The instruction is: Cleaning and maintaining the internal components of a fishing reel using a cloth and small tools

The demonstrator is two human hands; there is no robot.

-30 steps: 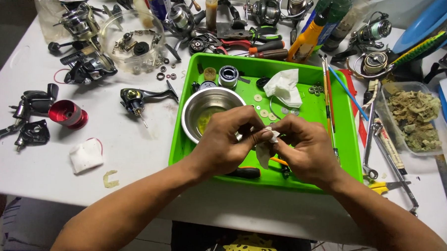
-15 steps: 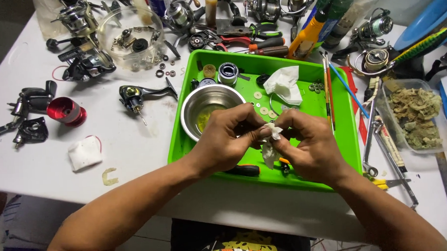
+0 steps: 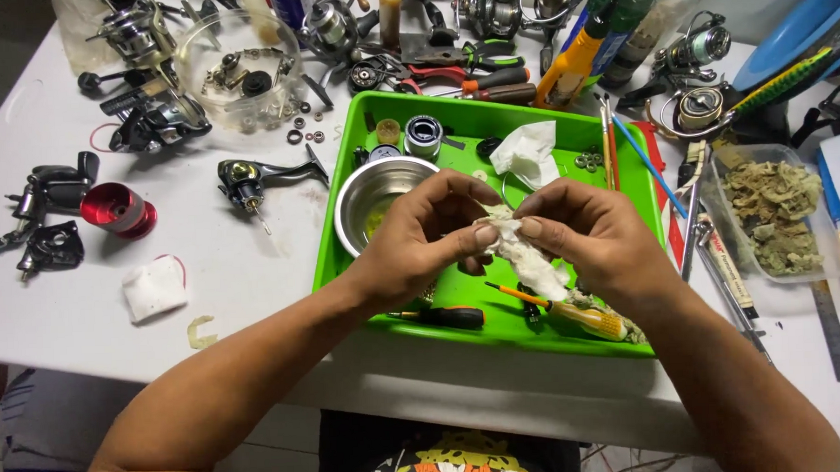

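Note:
My left hand point(image 3: 429, 237) and my right hand point(image 3: 592, 242) meet over a bright green tray point(image 3: 623, 173). Together they pinch a crumpled, soiled white tissue point(image 3: 525, 256); anything wrapped inside it is hidden. Just left of my left hand, inside the tray, stands a small steel bowl point(image 3: 372, 199) with yellowish liquid. Below my hands lie a black-handled screwdriver point(image 3: 441, 316) and a yellow-handled screwdriver point(image 3: 572, 314). A second crumpled tissue point(image 3: 527, 153) rests at the back of the tray.
Fishing reels and reel parts point(image 3: 146, 115) crowd the white table's left and back. A red spool point(image 3: 117, 211), a folded white pad point(image 3: 154, 289), a clear bowl of small parts point(image 3: 237, 70), pliers point(image 3: 470, 76), bottles and a tub of dirty wipes point(image 3: 778, 216) surround the tray.
Both hands have kept working the tissue over the tray, turning it slightly; more of it now hangs below my fingers. Nothing else has moved.

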